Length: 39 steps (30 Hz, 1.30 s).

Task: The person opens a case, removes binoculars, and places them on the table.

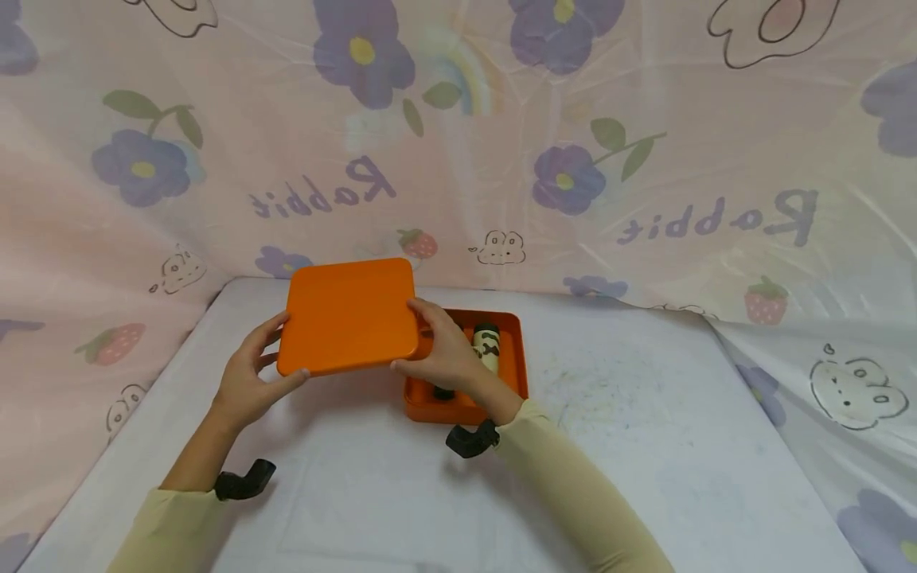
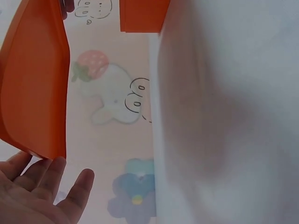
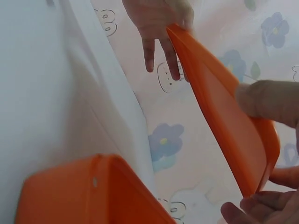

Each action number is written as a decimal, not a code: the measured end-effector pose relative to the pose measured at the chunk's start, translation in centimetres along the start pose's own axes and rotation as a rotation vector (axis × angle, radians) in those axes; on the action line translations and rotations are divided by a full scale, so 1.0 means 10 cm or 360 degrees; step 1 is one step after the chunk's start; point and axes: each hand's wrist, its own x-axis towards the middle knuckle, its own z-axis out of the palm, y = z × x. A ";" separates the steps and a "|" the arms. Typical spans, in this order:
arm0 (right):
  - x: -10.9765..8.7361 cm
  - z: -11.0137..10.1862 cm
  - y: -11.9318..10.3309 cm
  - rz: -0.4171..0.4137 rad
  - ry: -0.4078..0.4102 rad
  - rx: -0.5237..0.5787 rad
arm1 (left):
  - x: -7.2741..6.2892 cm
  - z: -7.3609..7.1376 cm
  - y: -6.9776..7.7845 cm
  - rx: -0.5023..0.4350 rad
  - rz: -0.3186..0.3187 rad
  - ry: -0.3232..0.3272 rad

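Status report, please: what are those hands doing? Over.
Left hand, right hand: holding orange lid aloft. Head view: right hand partly blocks open orange box.

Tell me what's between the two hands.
In the head view, the orange lid spans the stretch between left hand and right hand, held by both.

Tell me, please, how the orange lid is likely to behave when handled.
The orange lid is probably stiff, as it spans the gap between the left hand and right hand without visible sag. It looks light for its size, being thin-walled and held at its edges. Its smooth, faintly shiny surface may make it rather slippery.
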 end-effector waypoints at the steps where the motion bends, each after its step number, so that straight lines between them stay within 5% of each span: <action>1: 0.00 0.02 0.00 0.0007 0.0000 0.0004 | 0.00 0.00 -0.01 -0.0001 -0.0009 -0.0001; 9: 0.01 0.17 -0.04 0.0042 0.0011 -0.0009 | -0.02 -0.02 -0.13 -0.0007 -0.0053 0.0011; 21: 0.02 0.41 -0.07 0.0063 0.0025 0.0247 | -0.04 -0.09 -0.25 -0.0001 -0.0108 -0.0024; 39: -0.01 0.59 -0.10 0.0223 -0.0024 0.0258 | -0.03 -0.23 -0.27 0.0127 -0.0274 -0.0171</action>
